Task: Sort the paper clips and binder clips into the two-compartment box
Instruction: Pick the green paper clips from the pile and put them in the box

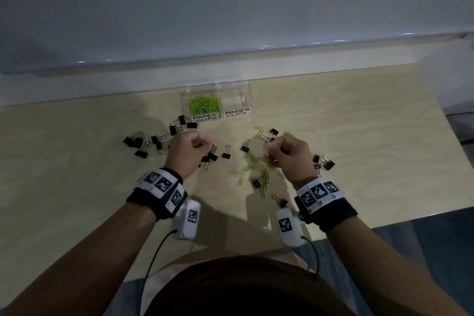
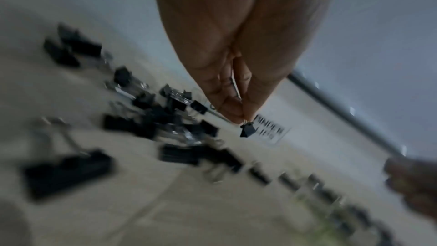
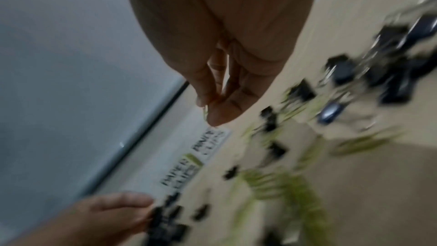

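Pinching a small black binder clip (image 2: 246, 130) by its wire handles, the left hand (image 1: 186, 151) is held above the wooden table (image 1: 359, 136), its thumb and forefinger closed on the wires so that the clip's body hangs below the fingertips. The right hand (image 1: 288, 155) is likewise curled, and a thin green paper clip (image 3: 205, 109) appears to be nipped between its thumb and forefinger, though the right wrist view is blurred.

At the far side of the table, a clear two-compartment box (image 1: 217, 100) is seen. Its left compartment, labelled PAPER CLIPS (image 1: 204, 117), is filled with a heap of green paper clips (image 1: 204, 104); in its right compartment, labelled BINDER CLIPS (image 1: 236, 112), no clips can be made out.

Loose black binder clips (image 1: 143, 142) are scattered on the table to the left of the left hand, with a few more between the hands and to the right of the right hand. Loose green paper clips (image 1: 256, 169) are strewn between the hands, nearer the right one.
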The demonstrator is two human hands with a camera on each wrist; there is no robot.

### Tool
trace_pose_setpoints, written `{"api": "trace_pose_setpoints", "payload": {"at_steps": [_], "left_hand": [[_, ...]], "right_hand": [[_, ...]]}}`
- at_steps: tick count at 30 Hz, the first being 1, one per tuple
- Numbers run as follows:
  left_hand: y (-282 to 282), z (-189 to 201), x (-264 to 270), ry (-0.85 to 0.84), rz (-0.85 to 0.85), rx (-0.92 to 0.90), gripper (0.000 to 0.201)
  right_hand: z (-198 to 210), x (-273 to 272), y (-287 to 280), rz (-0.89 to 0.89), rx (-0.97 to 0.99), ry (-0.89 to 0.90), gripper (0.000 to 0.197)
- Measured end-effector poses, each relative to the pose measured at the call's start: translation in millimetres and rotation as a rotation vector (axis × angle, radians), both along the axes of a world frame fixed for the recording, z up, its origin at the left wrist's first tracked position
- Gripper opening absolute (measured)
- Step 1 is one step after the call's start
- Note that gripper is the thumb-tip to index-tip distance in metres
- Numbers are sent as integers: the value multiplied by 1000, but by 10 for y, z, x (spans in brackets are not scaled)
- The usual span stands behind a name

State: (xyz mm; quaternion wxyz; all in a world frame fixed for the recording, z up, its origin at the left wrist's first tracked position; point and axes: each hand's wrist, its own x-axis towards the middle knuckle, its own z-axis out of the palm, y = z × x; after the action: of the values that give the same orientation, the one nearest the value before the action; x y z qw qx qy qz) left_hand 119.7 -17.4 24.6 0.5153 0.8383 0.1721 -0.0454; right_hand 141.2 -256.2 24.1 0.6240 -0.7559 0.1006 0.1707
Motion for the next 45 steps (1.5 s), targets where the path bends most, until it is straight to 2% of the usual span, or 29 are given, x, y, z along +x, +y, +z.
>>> {"api": "trace_pose_setpoints", "payload": {"at_steps": [3, 5, 8, 10, 13, 15, 18, 22, 29, 35, 39, 42, 45], "left_hand": [[103, -275, -24, 63, -117, 273, 9], [91, -350, -29, 48, -186, 411, 9], [-64, -312, -65, -107, -269, 586, 16], [-218, -259, -107, -161, -442, 562, 29], [-453, -292, -143, -84, -782, 479, 53], [-549, -351, -86, -40, -874, 524, 68], [-637, -383, 60, -37, -904, 577, 65], [-707, -391, 170, -70, -921, 600, 47], [-765, -416, 124, -106, -830, 637, 17], [-777, -484, 87, -36, -851, 748, 22], [-768, -471, 54, -18, -842, 769, 20], [-727, -458, 50, 2, -866, 736, 21], [-677, -465, 57, 41, -858, 603, 16]], "right_hand": [[-211, 36, -215, 135, -440, -74, 15], [-274, 8, -261, 245, -602, -100, 12], [-326, -61, -235, 342, -667, -161, 12], [-362, -97, -210, 379, -700, -212, 13], [-386, -159, -174, 409, -751, -272, 15], [-406, -207, -155, 430, -778, -314, 15], [-444, -275, -145, 440, -778, -353, 14], [-453, -333, -85, 445, -792, -326, 17], [-387, -234, 141, 435, -842, -249, 14], [-326, -134, 193, 518, -820, -187, 13], [-313, -59, 118, 540, -725, -213, 11], [-338, 5, 21, 498, -703, -163, 15], [-241, 147, -4, 400, -597, -111, 11]]}}
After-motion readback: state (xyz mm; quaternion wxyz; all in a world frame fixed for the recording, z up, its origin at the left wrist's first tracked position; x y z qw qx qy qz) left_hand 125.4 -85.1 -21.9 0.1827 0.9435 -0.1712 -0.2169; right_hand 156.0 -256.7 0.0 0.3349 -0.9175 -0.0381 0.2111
